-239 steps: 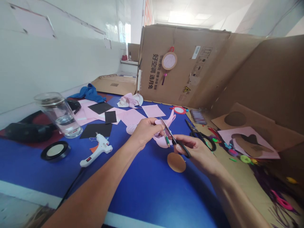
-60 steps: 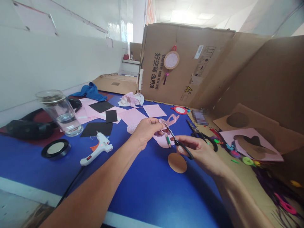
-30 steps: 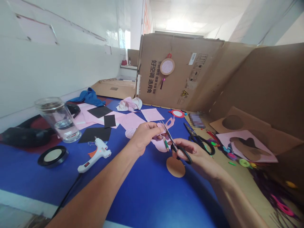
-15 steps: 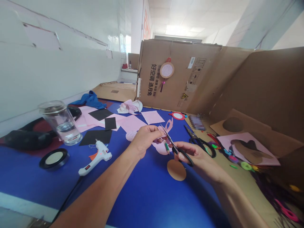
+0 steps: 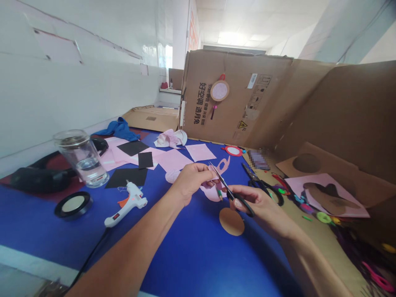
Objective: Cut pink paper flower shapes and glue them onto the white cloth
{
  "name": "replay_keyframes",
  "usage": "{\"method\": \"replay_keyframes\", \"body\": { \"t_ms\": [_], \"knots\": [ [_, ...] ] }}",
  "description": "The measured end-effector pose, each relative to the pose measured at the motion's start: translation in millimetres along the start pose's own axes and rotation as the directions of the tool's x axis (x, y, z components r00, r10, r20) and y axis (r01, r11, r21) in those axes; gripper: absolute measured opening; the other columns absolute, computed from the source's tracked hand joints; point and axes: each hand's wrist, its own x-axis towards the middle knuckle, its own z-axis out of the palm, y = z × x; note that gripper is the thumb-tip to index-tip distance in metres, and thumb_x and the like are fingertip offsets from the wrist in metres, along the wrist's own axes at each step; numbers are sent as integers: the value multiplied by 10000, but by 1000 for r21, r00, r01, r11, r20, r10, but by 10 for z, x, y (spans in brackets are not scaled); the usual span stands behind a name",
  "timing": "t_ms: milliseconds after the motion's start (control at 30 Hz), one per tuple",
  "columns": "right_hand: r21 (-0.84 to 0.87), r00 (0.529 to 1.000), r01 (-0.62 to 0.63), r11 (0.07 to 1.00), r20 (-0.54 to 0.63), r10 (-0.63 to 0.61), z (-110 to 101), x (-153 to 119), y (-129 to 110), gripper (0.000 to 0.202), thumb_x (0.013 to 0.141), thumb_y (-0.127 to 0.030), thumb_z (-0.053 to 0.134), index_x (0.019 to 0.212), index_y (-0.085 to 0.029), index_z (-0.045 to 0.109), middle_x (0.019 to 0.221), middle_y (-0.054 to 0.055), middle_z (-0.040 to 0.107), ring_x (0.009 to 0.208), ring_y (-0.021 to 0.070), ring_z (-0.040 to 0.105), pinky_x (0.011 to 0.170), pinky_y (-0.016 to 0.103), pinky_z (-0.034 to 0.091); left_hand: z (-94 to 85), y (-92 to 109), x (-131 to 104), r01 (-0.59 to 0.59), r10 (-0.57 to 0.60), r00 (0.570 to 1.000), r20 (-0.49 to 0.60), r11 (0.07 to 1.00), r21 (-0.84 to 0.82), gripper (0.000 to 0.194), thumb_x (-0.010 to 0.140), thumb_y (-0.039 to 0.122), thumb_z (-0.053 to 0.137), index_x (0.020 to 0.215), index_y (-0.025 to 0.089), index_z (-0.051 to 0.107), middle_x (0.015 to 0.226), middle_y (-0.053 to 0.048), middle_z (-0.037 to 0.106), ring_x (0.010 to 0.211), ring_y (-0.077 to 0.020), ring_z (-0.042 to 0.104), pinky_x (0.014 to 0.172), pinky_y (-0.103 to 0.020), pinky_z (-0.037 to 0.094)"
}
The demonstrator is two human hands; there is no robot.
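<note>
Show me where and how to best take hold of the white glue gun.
I'd grip the white glue gun by its slim handle, coming from above and the near side. It lies on its side with the handle slanting toward the wearer and the nozzle pointing away, so the hand should stay clear of that possibly hot tip. Mind the cord leaving the handle's near end.

A glass jar [image 5: 90, 168] contains clear liquid (part-filled) and is located at the left of the table [image 5: 185, 264]. A crumpled blue cloth [image 5: 120, 130] lies beyond it, near the white wall [image 5: 102, 86].
</note>
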Motion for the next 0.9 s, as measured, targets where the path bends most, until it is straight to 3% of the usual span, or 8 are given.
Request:
{"method": "replay_keyframes", "body": {
  "t_ms": [567, 900],
  "knots": [
    [-78, 999, -16, 997, -35, 13, 17, 3, -37, 546, 708, -578, 986, 1136, -252, 898, 924, 47, 771, 814, 191, 608, 834, 338, 531, -3, -1, -3, 18, -18, 1000, -23, 1000, 3, 201, 691, 341, 843, 692, 161, 752, 714, -51, 713, 668, -139, 603, 707, -294, 471],
    [13, 998, -48, 999, -40, 49, -2, 16, 18, 533, 689, -528, 1022, 1138, -269, 900, 846, 18, 723, 770, 154, 564, 792, 292, 505, -18, -28, 22, 18, -19, 998, -63, 1000, -6, 236, 727, 368, 829, 700, 169, 704, 706, -41, 691, 641, -128, 600, 681, -281, 448]
  ]
}}
